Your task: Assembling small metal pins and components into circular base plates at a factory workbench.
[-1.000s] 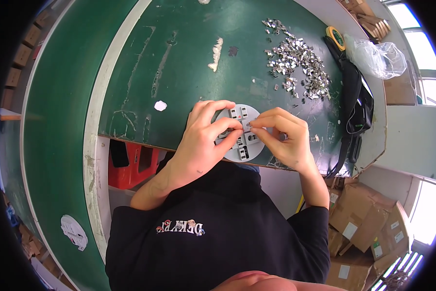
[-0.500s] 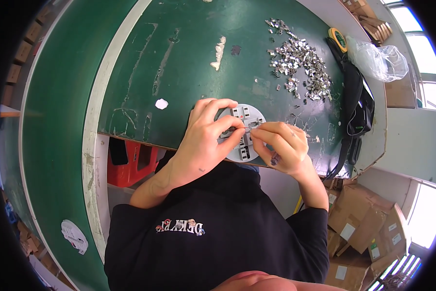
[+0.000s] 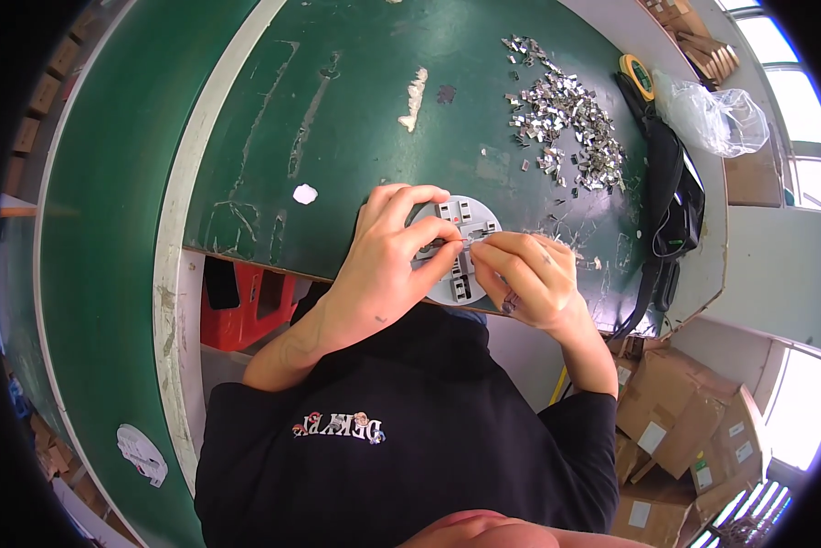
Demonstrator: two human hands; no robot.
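A round grey plate (image 3: 435, 290) lies at the near edge of the green table, carrying several small slotted metal blocks (image 3: 461, 289). My left hand (image 3: 387, 251) reaches over the plate's left side; its thumb and index finger are pinched together near the middle. From the right, my right hand (image 3: 531, 279) meets it, thumb and fingertips closed just beside the left fingertips. Whatever small piece the fingertips hold is too small and too hidden to name. A dark, narrow shape shows under the right hand's curled fingers, but I cannot tell what it is.
Many small shiny metal pieces (image 3: 570, 119) are heaped at the far right of the table. Beyond them lie a black bag (image 3: 675, 205), a yellow-rimmed device (image 3: 639, 77) and a clear plastic bag (image 3: 716, 114). A red stool (image 3: 262, 306) stands below left; cardboard boxes (image 3: 671, 402) sit lower right.
My right hand has turned and shifted very slightly to the left, its fingertips staying by the plate's middle. My left hand and the plate have hardly moved.
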